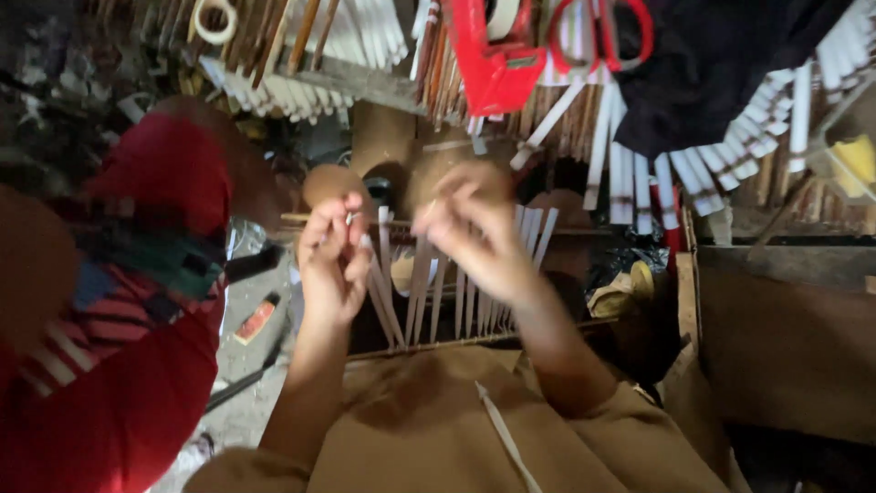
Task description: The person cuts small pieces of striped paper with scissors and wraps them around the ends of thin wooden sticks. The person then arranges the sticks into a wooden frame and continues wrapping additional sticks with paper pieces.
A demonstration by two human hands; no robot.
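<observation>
Hands pinch white strips: left hand [330, 260] and right hand [474, 233] closed on fanned white strips [429, 292]

The slats [429, 292] looked like matt pale wood or cane on thin brown sticks. The tape dispenser [493, 55] was glossy red plastic. The lap cloth [429, 429] was matt tan fabric.
</observation>
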